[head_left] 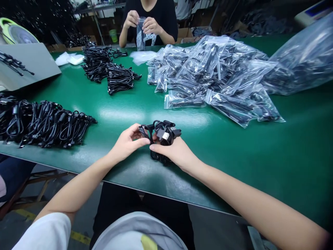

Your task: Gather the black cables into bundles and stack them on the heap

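Observation:
A bunch of coiled black cables (168, 135), with a USB plug showing on top, is held just above or on the green table near its front edge. My right hand (175, 151) wraps around the right side of this bunch, its thumb pointing left across the front. On the left, my left hand (131, 140) pinches a black cable (145, 132) at the bunch's edge between thumb and fingers. The fingertips behind the cables are partly hidden.
Rows of coiled black cables (52, 121) lie at the left, with more cable bundles (111, 69) farther back. A heap of zip bags with cables (208, 69) covers the back right of the green table (260, 166). Across it, a person holds a clear bag (141, 34).

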### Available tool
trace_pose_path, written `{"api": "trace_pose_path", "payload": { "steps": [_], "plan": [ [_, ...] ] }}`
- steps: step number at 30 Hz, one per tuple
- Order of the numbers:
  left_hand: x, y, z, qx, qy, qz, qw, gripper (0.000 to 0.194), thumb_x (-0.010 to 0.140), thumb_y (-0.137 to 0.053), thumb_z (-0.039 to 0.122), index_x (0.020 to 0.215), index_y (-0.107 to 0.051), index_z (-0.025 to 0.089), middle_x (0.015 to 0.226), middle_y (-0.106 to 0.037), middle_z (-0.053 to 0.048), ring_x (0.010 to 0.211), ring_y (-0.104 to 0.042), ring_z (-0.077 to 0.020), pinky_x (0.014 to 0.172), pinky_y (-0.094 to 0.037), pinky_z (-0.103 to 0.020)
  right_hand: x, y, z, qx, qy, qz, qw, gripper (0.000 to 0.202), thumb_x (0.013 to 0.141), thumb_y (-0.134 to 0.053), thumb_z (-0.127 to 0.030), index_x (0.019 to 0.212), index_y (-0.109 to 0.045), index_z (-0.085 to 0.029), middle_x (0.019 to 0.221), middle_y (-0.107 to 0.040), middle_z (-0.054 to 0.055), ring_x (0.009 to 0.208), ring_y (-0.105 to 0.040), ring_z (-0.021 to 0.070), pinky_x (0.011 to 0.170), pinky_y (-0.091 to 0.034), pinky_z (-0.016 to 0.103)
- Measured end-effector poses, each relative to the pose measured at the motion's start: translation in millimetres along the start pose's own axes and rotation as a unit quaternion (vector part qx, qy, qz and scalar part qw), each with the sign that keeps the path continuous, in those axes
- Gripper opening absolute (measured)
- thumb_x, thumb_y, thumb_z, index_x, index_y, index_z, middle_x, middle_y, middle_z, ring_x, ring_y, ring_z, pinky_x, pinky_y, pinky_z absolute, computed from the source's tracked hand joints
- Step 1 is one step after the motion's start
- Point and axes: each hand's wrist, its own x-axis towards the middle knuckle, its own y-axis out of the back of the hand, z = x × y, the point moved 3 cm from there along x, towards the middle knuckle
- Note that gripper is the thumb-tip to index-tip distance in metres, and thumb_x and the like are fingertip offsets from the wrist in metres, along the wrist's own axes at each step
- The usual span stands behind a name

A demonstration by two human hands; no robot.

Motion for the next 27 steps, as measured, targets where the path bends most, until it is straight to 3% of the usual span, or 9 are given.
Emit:
{"api": "trace_pose_path", "payload": {
  "steps": [5,13,18,20,22,23,24,26,27],
  "plan": [
    [1,0.6,-3,-0.046,0.036,0.009,0.998,0.037,0.062,-0.089,0.036,0.078,-0.063,0.016,0.079,-0.068,-0.001,0.078,-0.062,-0.0161,0.077,-0.049,-0.029,-4,-7,-4,-0.03,0.007,-0.009,0.999,0.016,0.071,-0.071,-0.03,0.081,-0.065,-0.019,0.075,-0.064,-0.001,0.071,-0.056,0.0181,0.068,-0.044,0.032],
    [3,6.5,-3,-0.105,0.057,-0.032,0.992,0.03,0.065,-0.088,0.032,0.08,-0.07,0.015,0.084,-0.071,-0.003,0.082,-0.064,-0.0164,0.082,-0.05,-0.031,-4,-9,-6,-0.051,-0.022,-0.006,0.998,0.016,0.07,-0.071,-0.034,0.072,-0.062,-0.021,0.065,-0.059,-0.002,0.063,-0.054,0.0181,0.063,-0.045,0.033],
    [-1,-3.3,-6,-0.11,0.059,-0.026,0.992,0.035,0.066,-0.086,0.037,0.083,-0.064,0.015,0.083,-0.068,-0.002,0.081,-0.064,-0.0165,0.085,-0.05,-0.034,0,-11,-2,-0.092,-0.021,-0.009,0.996,0.032,0.065,-0.079,-0.033,0.095,-0.073,-0.022,0.094,-0.074,0.004,0.093,-0.066,0.0293,0.088,-0.048,0.045],
    [-6,1.6,-5,-0.074,0.042,-0.059,0.995,0.037,0.07,-0.083,0.039,0.09,-0.063,0.016,0.087,-0.069,-0.004,0.082,-0.066,-0.0177,0.083,-0.052,-0.035,1,-10,3,-0.081,-0.039,-0.016,0.996,0.033,0.065,-0.08,-0.034,0.095,-0.074,-0.023,0.098,-0.075,0.006,0.099,-0.066,0.032,0.095,-0.046,0.048],
    [-15,22.3,-1,0.067,0.011,-0.055,0.996,0.037,0.078,-0.078,0.036,0.106,-0.063,0.018,0.101,-0.07,-0.008,0.091,-0.067,-0.0206,0.088,-0.052,-0.037,3,-7,8,-0.035,-0.066,-0.025,0.997,0.033,0.068,-0.08,-0.039,0.096,-0.074,-0.023,0.092,-0.075,0.006,0.093,-0.068,0.0304,0.094,-0.046,0.048],
    [-22,39.4,1,0.178,0.002,-0.014,0.984,0.037,0.082,-0.074,0.034,0.113,-0.062,0.019,0.109,-0.07,-0.01,0.098,-0.066,-0.0222,0.093,-0.05,-0.039,4,-4,10,-0.005,-0.076,-0.029,0.997,0.034,0.069,-0.08,-0.041,0.097,-0.074,-0.023,0.09,-0.074,0.005,0.09,-0.068,0.0289,0.093,-0.047,0.046],
    [-29,60.5,4,0.3,-0.002,0.065,0.952,0.033,0.087,-0.069,0.032,0.117,-0.062,0.019,0.115,-0.068,-0.011,0.105,-0.063,-0.0237,0.099,-0.047,-0.041,5,-1,11,0.024,-0.083,-0.029,0.996,0.036,0.069,-0.081,-0.044,0.097,-0.074,-0.023,0.089,-0.073,0.005,0.088,-0.068,0.0276,0.091,-0.048,0.044],
    [-47,103.9,8,0.499,0.054,0.225,0.835,0.028,0.092,-0.062,0.028,0.118,-0.061,0.018,0.124,-0.064,-0.015,0.12,-0.054,-0.029,0.107,-0.039,-0.044,8,5,12,0.073,-0.102,-0.023,0.992,0.042,0.065,-0.085,-0.046,0.097,-0.074,-0.022,0.086,-0.071,0.005,0.083,-0.066,0.0248,0.084,-0.049,0.04],
    [-53,121.0,7,0.517,0.076,0.254,0.814,0.028,0.089,-0.064,0.022,0.116,-0.061,0.015,0.125,-0.062,-0.019,0.124,-0.05,-0.0335,0.108,-0.036,-0.048,10,7,12,0.092,-0.114,-0.018,0.989,0.044,0.062,-0.087,-0.046,0.096,-0.074,-0.021,0.082,-0.069,0.004,0.079,-0.065,0.0234,0.079,-0.049,0.039]
  ]
}}
